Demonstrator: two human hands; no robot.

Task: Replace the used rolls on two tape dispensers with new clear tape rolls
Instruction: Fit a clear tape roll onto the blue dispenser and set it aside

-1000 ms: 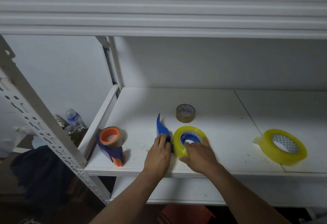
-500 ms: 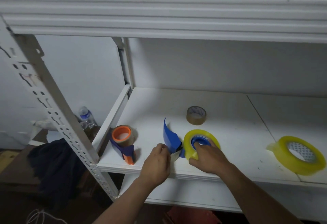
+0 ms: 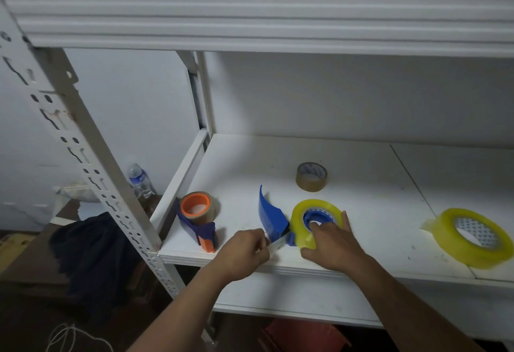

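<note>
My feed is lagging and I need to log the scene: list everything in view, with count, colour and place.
blue dispenser: 1, blue, front of shelf, centre
clear roll on dispenser: 1, yellowish, mounted on the blue hub
spare clear roll: 1, yellowish, lying flat at shelf right
orange dispenser: 1, blue and orange, shelf front left, carrying a brown roll
loose brown roll: 1, brown, mid shelf behind the blue dispenser
shelf: 1, white
water bottle: 1, clear with blue label, left of shelf, lower down
dark cloth: 1, dark, lower left
left hand: grip pinches the tape end at the dispenser
right hand: holds the mounted roll
</note>
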